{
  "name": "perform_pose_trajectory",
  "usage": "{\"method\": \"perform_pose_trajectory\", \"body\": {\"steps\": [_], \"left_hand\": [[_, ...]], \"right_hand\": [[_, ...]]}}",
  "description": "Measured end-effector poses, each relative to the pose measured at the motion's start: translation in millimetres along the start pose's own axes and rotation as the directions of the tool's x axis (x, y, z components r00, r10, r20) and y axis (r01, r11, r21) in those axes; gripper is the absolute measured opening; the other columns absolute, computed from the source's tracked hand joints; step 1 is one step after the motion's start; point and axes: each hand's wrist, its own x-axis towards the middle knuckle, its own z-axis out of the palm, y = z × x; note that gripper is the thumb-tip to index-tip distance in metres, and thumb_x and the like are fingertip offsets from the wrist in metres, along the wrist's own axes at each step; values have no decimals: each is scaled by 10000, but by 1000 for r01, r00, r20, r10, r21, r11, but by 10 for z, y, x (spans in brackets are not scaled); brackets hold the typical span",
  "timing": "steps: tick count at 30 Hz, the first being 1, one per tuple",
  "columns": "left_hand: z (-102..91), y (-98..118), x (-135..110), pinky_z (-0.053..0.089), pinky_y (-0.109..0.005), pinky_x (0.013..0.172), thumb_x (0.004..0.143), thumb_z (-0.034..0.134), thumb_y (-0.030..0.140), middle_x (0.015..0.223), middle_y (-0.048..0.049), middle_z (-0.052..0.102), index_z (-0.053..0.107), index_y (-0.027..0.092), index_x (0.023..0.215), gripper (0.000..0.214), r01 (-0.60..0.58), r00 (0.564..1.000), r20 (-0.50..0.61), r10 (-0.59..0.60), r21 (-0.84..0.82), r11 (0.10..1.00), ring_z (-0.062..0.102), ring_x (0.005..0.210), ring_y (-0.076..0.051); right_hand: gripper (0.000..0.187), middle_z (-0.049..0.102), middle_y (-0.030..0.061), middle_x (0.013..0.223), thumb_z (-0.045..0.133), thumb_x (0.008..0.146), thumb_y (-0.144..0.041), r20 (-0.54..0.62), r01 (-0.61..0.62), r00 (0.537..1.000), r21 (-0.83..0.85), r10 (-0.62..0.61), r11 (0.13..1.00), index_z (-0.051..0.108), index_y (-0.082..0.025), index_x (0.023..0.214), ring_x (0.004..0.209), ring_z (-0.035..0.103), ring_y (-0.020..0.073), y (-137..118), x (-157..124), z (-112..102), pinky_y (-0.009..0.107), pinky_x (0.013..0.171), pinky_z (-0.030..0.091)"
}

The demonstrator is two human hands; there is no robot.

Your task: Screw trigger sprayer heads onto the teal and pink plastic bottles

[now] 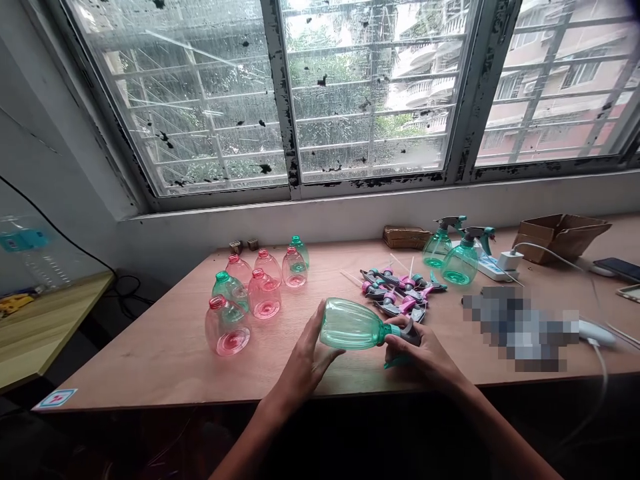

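Observation:
A green transparent spray bottle (353,325) lies on its side above the wooden table (165,347), held between both hands. My left hand (306,357) cups its base with the fingers wrapped round it. My right hand (417,350) is closed round the grey and green trigger head (406,331) at the bottle's neck. Behind the hands lies a pile of loose trigger heads (397,292) in pink, green and grey. To the left stand several empty pink and green bottles (250,290) without heads.
Two finished green spray bottles (453,253) stand at the back right beside a white power strip (495,267). A cardboard box (560,235), a woven holder (406,236), a phone (620,268) and a white cable (597,340) lie further right. A window wall runs behind the table.

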Motion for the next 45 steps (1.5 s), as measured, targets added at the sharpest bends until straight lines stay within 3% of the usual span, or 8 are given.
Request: {"method": "perform_pose_trajectory", "body": {"steps": [3, 9, 15, 19, 24, 34, 39, 45], "left_hand": [[0, 9, -20, 300, -443, 1189, 900, 669, 288, 1585, -71, 342, 112, 356, 1548, 857, -8, 1000, -8, 8, 49, 999, 356, 1444, -262], [-28, 44, -29, 310, -489, 1180, 889, 657, 446, 1554, -140, 375, 137, 273, 1553, 861, 64, 997, 34, -67, 63, 996, 345, 1444, -311], [-20, -14, -4, 303, -449, 1188, 911, 654, 334, 1527, -92, 423, 268, 296, 1505, 709, -10, 1000, 2, 10, 6, 1000, 378, 1427, -277], [-71, 47, -34, 386, -442, 1128, 854, 723, 386, 1408, -118, 547, 387, 239, 1412, 668, 75, 997, 31, -73, -74, 994, 504, 1325, -293], [-80, 95, -88, 486, -442, 1026, 892, 670, 407, 1242, -98, 644, 447, 229, 1288, 488, 172, 984, 73, -164, -126, 977, 618, 1178, -276], [-35, 22, -85, 396, -497, 1144, 821, 752, 283, 1424, -121, 495, 341, 266, 1389, 700, 111, 994, 34, -106, -177, 978, 481, 1356, -302], [-53, 32, -88, 445, -498, 1103, 928, 622, 352, 1414, -158, 504, 357, 229, 1341, 506, 170, 985, 65, -158, -280, 945, 505, 1336, -299], [-40, -20, -92, 391, -536, 1136, 866, 699, 304, 1421, -115, 507, 373, 267, 1331, 569, 111, 994, 7, -111, -133, 985, 480, 1353, -300]], "right_hand": [[337, 741, 19, 680, 751, 842, -423, 10, -10, 1000, 6, 10, 1000, 596, -173, 1006, 630, 695, 207, -13, -6, -1, 321, 662, 555], [298, 752, 29, 683, 742, 849, -419, 59, -14, 998, -66, 18, 998, 625, -168, 961, 637, 691, 198, -55, -19, 27, 300, 657, 542], [318, 746, 26, 745, 739, 844, -447, 22, -31, 999, -5, 31, 1000, 610, -180, 958, 627, 697, 197, -41, -21, 19, 307, 642, 565], [355, 725, 18, 698, 755, 827, -461, 16, -25, 1000, 12, 25, 1000, 604, -176, 975, 619, 688, 200, -55, -28, 26, 313, 635, 571], [393, 722, 25, 724, 751, 813, -499, 10, -19, 1000, 10, 19, 1000, 601, -181, 990, 642, 690, 216, -89, -35, 44, 342, 662, 571], [387, 734, 20, 670, 749, 808, -499, 45, -47, 998, -138, 53, 989, 616, -183, 988, 655, 684, 215, -174, -42, 74, 329, 656, 566], [401, 736, 17, 685, 762, 802, -492, 55, -49, 997, -94, 54, 994, 610, -180, 1003, 662, 693, 216, -127, -41, 48, 337, 665, 581], [369, 737, 8, 679, 760, 810, -488, 33, -34, 999, -87, 37, 996, 612, -184, 957, 643, 697, 210, -36, 1, 8, 315, 651, 564]]}}
